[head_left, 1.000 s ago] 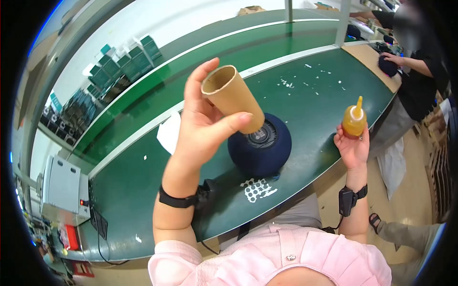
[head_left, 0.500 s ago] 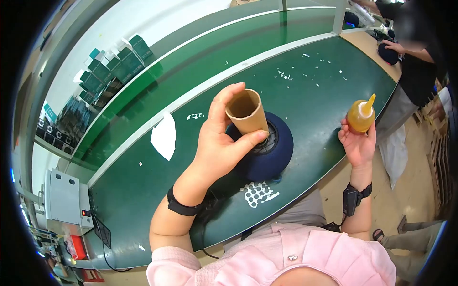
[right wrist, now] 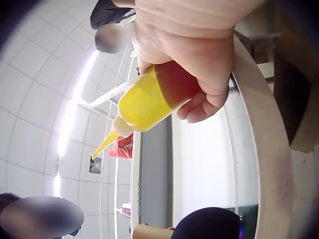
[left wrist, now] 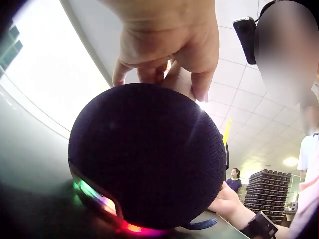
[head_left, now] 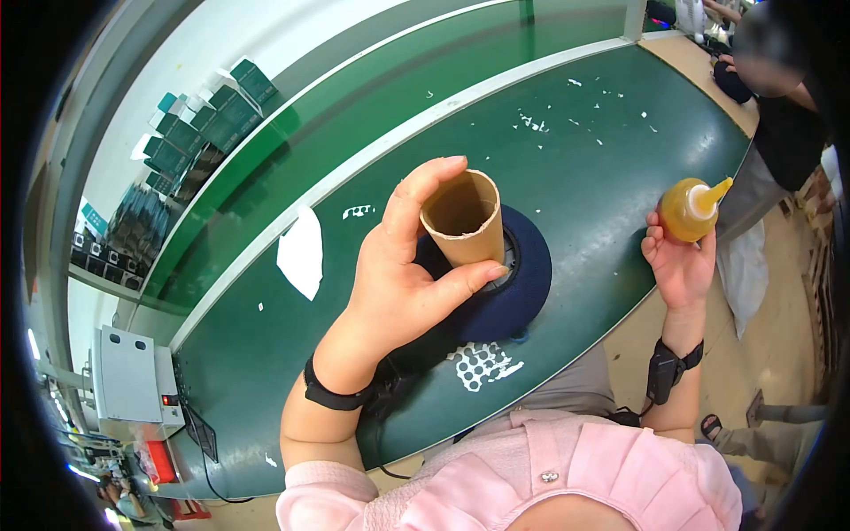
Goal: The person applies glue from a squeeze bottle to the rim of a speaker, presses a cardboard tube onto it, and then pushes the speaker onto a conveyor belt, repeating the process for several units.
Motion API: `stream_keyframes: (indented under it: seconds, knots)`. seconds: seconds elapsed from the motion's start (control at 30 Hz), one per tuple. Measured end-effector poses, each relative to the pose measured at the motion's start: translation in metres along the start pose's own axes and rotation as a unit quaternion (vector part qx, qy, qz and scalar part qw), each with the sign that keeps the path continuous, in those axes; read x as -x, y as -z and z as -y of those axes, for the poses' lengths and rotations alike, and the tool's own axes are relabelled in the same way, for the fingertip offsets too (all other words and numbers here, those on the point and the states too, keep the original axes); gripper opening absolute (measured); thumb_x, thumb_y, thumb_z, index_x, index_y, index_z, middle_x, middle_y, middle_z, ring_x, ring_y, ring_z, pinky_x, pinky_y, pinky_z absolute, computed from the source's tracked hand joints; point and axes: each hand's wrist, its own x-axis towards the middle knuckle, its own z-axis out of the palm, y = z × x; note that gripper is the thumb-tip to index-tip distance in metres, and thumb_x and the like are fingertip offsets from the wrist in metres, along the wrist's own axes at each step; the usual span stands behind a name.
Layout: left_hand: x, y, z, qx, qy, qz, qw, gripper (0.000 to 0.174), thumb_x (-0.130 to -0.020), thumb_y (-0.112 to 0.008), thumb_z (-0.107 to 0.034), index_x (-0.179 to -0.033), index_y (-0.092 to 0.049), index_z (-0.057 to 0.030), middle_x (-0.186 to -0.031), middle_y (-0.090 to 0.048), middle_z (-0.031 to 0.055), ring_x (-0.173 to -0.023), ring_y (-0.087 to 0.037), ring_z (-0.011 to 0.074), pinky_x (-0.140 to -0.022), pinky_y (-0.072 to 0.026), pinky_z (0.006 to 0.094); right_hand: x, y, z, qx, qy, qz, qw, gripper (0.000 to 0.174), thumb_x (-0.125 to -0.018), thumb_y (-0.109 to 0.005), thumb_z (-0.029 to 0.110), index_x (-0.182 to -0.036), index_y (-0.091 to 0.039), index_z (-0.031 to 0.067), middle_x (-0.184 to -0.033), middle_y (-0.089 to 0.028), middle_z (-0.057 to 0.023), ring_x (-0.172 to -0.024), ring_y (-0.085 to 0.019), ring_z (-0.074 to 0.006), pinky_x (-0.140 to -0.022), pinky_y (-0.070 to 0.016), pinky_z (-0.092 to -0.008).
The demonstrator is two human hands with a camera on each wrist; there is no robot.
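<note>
My left hand (head_left: 394, 274) grips a brown cardboard tube (head_left: 479, 248), thumb on the near side and fingers round the far side. The tube stands over the top of a round, dark blue fabric-covered speaker (head_left: 531, 288), its lower end right at the dark disc there and partly hidden by my thumb. In the left wrist view the speaker (left wrist: 144, 149) shows a coloured light strip (left wrist: 99, 198) near its base and a blue loop (left wrist: 200, 224). Off to the right, my right hand (head_left: 682, 270) holds a squeeze bottle (head_left: 680, 212) of yellow liquid, its yellow nozzle pointing up and right.
The green table (head_left: 407, 442) carries a perforated white scrap (head_left: 478, 365), a white sheet (head_left: 302, 255) and small white bits. A grey box (head_left: 133, 376) with a red switch stands at the left end. Boxes (head_left: 208, 124) line the back. Another person (head_left: 779, 133) works at far right.
My left hand has lowered the cardboard tube from a tilted position above the speaker onto its top, and it now stands more upright. The squeeze bottle has tipped further right in my right hand.
</note>
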Motion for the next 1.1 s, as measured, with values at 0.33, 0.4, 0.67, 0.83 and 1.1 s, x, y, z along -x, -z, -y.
stream_keyframes:
  seconds: [0.33,0.4,0.67,0.83,1.1]
  knots:
    - [0.001,0.004,-0.001,-0.086,0.004,0.005,0.996,0.077,-0.063,-0.083,-0.020,-0.128,-0.044,-0.0062,-0.122,-0.053,0.0109,-0.108,-0.054,0.0265,-0.093,-0.0408,0.0363,-0.001,0.000,0.001,-0.010,-0.007,-0.015,1.000,0.057,-0.094,-0.035,0.049,-0.126,-0.044,0.0027,-0.107,-0.054,-0.0165,-0.086,-0.058,-0.0228,-0.077,-0.0506,-0.0380]
    - [0.004,0.002,-0.001,-0.102,0.016,-0.007,0.995,0.076,-0.063,-0.082,-0.022,-0.127,-0.045,-0.0062,-0.121,-0.054,0.0109,-0.104,-0.054,0.0268,-0.090,-0.0408,0.0366,-0.002,0.001,0.002,-0.003,-0.023,0.003,1.000,0.056,-0.094,-0.035,0.048,-0.126,-0.045,0.0034,-0.107,-0.054,-0.0161,-0.086,-0.058,-0.0230,-0.078,-0.0505,-0.0380]
    - [0.005,0.003,-0.007,-0.112,0.038,0.016,0.993,0.077,-0.062,-0.083,-0.020,-0.128,-0.044,-0.0054,-0.121,-0.053,0.0117,-0.105,-0.054,0.0272,-0.091,-0.0415,0.0370,-0.002,0.000,0.000,-0.014,-0.031,-0.010,0.999,0.056,-0.095,-0.034,0.049,-0.125,-0.046,0.0034,-0.106,-0.055,-0.0174,-0.085,-0.058,-0.0241,-0.076,-0.0500,-0.0378]
    - [0.002,0.004,-0.006,-0.121,0.029,0.007,0.992,0.078,-0.062,-0.083,-0.018,-0.128,-0.043,-0.0050,-0.122,-0.052,0.0132,-0.108,-0.053,0.0284,-0.094,-0.0412,0.0368,-0.002,-0.003,0.002,-0.003,-0.034,0.000,0.999,0.056,-0.094,-0.036,0.050,-0.123,-0.048,0.0035,-0.103,-0.056,-0.0176,-0.085,-0.058,-0.0237,-0.076,-0.0498,-0.0380]
    - [0.010,0.013,-0.005,0.153,0.087,-0.112,0.978,0.081,-0.068,-0.080,-0.014,-0.135,-0.035,-0.0073,-0.121,-0.050,0.0089,-0.110,-0.052,0.0239,-0.097,-0.0407,0.0383,-0.002,-0.005,0.002,-0.008,-0.024,-0.019,0.999,0.053,-0.094,-0.039,0.049,-0.119,-0.050,0.0039,-0.102,-0.058,-0.0155,-0.085,-0.059,-0.0230,-0.076,-0.0497,-0.0376]
